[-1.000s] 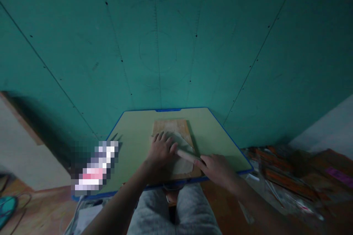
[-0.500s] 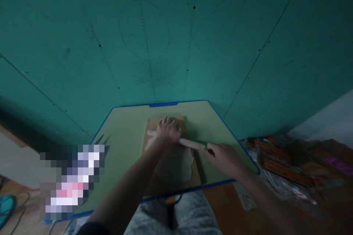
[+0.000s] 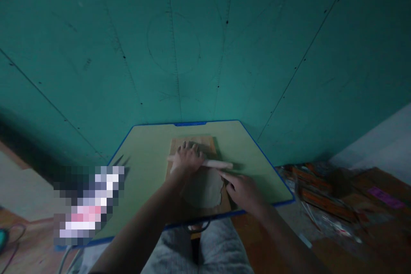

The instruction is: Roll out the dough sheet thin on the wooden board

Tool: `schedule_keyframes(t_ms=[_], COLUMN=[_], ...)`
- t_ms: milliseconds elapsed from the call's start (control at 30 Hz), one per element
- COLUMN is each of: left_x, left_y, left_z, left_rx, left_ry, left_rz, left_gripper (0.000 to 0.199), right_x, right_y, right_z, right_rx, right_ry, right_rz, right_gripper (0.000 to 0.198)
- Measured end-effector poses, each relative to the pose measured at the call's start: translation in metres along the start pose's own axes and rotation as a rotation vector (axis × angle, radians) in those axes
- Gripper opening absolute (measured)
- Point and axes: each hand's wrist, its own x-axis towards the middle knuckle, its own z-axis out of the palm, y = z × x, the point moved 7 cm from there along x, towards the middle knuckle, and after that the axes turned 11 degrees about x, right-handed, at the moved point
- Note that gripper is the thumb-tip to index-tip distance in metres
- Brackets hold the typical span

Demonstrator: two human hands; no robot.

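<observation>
A pale wooden rolling pin (image 3: 218,164) lies crosswise on a pale, flattened sheet (image 3: 203,190) with a ragged right edge; whether it is clay or dough I cannot tell. Beneath the sheet is a wooden board (image 3: 208,140). My left hand (image 3: 188,157) rests flat over the pin's left half, fingers stretched out past it. Just below the pin's right end, my right hand (image 3: 241,187) has its index finger extended at the sheet's right edge, thumb apart. Whether that fingertip touches the sheet is unclear.
The board lies on a pale folding table (image 3: 146,158) with a blue rim, against a green wall (image 3: 192,51). A blurred-out pixelated item (image 3: 93,205) is on the table's left. Plastic-wrapped packages (image 3: 327,197) lie on the floor at right.
My right hand has let go of the rolling pin's right end and moved left to the sheet's edge. The pin now lies more level, my left hand still on it and slightly further left.
</observation>
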Motion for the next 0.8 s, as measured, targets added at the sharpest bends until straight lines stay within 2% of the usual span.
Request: schedule_keyframes(t_ms=[100,200,333,400,467,567,700,800], left_x=[-0.015,-0.036,-0.074,-0.092,-0.104,-0.109,-0.098,-0.081], left_y=[-0.012,-0.021,-0.019,-0.019,-0.021,-0.021,-0.018,-0.018], left_z=[-0.004,-0.007,-0.009,-0.009,-0.007,-0.003,-0.003,-0.003], left_rx=[0.007,0.003,0.046,0.067,0.065,0.058,0.086,0.099], left_ry=[0.042,0.054,0.100,0.133,0.160,0.170,0.159,0.123], left_rz=[0.004,0.005,0.115,0.149,0.143,0.157,0.172,0.148], left_gripper=[0.036,0.037,0.038,0.043,0.051,0.056,0.060,0.060], right_x=[-0.004,-0.012,-0.022,-0.026,-0.027,-0.023,-0.012,0.000], right_y=[-0.001,-0.005,-0.012,-0.020,-0.030,-0.044,-0.049,-0.044], right_z=[-0.003,-0.014,-0.041,-0.047,-0.041,-0.016,0.016,0.019], right_rx=[-0.095,-0.054,0.062,0.097,0.105,0.048,-0.058,-0.096], right_ry=[0.009,0.055,0.270,0.362,0.379,0.293,0.182,0.161], right_rz=[-0.003,-0.036,-0.092,-0.154,-0.215,-0.253,-0.237,-0.196], right_gripper=[0.058,0.048,0.037,0.035,0.036,0.043,0.053,0.056])
